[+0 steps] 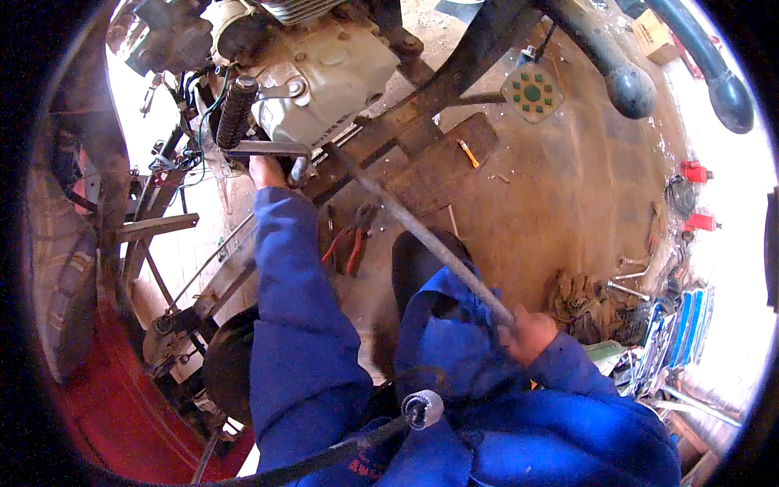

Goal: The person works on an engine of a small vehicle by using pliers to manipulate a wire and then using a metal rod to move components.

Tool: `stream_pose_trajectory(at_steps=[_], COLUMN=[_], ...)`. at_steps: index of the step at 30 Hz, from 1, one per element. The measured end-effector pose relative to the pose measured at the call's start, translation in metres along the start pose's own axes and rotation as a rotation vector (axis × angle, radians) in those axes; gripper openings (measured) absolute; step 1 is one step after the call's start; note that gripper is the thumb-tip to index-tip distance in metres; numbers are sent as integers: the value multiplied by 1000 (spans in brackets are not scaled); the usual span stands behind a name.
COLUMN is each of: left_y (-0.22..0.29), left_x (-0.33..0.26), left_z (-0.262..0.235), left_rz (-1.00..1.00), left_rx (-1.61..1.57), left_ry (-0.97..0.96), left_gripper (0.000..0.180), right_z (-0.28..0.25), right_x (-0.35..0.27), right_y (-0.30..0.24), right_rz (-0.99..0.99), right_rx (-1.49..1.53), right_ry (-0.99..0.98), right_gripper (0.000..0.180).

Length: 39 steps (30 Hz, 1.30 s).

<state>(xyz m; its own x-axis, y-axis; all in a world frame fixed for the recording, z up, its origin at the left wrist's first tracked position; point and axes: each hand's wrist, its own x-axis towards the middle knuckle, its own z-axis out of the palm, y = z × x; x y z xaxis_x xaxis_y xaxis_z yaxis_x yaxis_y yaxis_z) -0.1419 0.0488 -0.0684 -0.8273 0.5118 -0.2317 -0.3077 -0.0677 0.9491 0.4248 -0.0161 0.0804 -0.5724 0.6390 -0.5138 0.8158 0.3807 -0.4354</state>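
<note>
One long metal bar [434, 243]: we are grasping its near end with the right hand [531, 334], fingers wrapped around it; its axis is running obliquely forward and leftward, the far end lying near the frame rail [422, 109] below the engine [329, 77]; contact there we are not able to confirm. One left hand [266, 172]: nearer that far end, which is lying to its right; we are stretching that arm forward, wrist beneath the ribbed pedal's [237, 112] crank, fingers hidden, state untellable. Right arm: bending low.
</note>
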Motion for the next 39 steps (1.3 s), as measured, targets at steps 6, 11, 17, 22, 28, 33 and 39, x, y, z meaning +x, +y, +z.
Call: stream_pose_trajectory(at_steps=[6,11,17,22,28,33,39], left_y=[30,68,80,93,72,76,65], left_x=[-46,-93,-107,-111,-87,-90,-80], left_z=[34,47,33,36,27,36,32], left_rz=[-142,-129,436,753,547,397,372], left_rx=[-54,85,1297,1596,1933,1984,1969], left_ry=[-9,13,27,59,-92,-292,-317], left_gripper=[35,33,31,32,49,43,41], right_z=[15,-4,-5,-7,-6,-6,-1], right_x=[-5,-5,-6,-6,-5,-6,-7], right_y=[12,-1,-4,-3,-3,-3,2], right_rz=[1,-1,-43,-38,-34,-42,-24], right_rx=[-12,41,66,93,109,99,166], right_ry=[39,10,52,23,18,41,55], right_gripper=[41,43,42,42,39,37,33])
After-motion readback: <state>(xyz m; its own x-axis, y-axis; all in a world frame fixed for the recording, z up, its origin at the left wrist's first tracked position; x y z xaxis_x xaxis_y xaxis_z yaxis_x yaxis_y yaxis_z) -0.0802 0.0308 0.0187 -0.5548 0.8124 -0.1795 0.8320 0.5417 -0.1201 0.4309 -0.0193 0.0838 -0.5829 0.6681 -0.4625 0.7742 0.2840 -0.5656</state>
